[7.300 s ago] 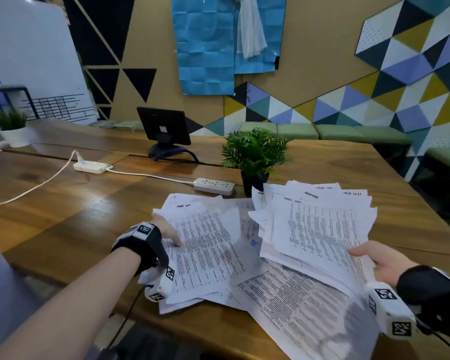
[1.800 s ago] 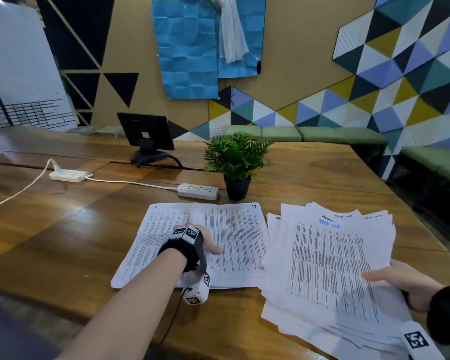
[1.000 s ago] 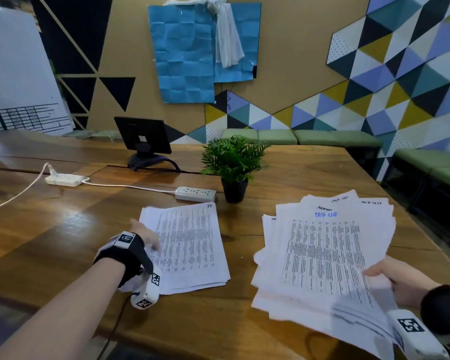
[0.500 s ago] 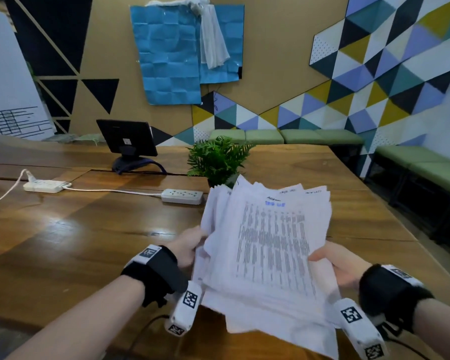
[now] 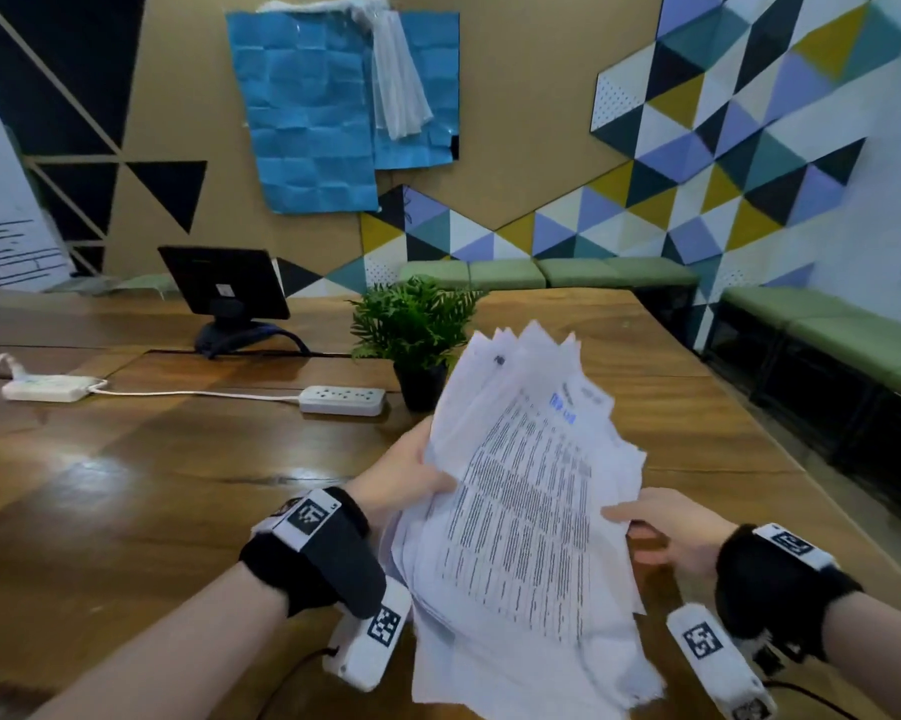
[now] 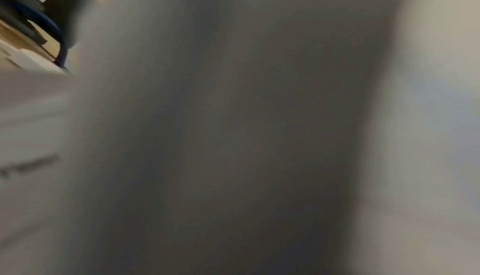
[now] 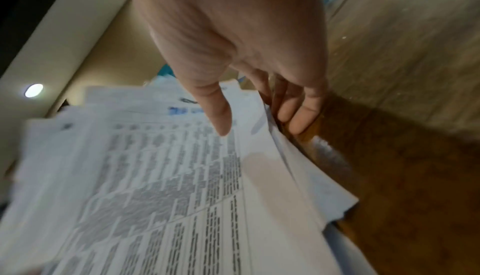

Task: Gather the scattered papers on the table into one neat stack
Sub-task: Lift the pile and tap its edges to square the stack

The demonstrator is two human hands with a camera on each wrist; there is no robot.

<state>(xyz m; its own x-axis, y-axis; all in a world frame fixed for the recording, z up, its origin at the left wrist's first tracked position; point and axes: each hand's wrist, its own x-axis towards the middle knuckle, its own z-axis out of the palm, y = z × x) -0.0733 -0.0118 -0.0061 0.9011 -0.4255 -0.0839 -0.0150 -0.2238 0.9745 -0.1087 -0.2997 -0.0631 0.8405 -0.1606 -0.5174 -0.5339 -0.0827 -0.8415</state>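
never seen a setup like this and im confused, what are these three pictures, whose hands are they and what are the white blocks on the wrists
No robot here: a person wears three cameras. The big room picture comes from a camera on the head. The white blocks with square codes sit on black wristbands and appear to be the wrist cameras.

In the head view the left hand and the right hand hold one bundle of printed papers above the wooden table. The bundle is uneven, its corners fanned out.

The right wrist picture looks along that hand: thumb on top of the sheets, fingers beneath the edge. The left wrist picture is mostly a grey blur, probably paper covering the lens.

Also on the table: a potted plant, two power strips and a small screen.
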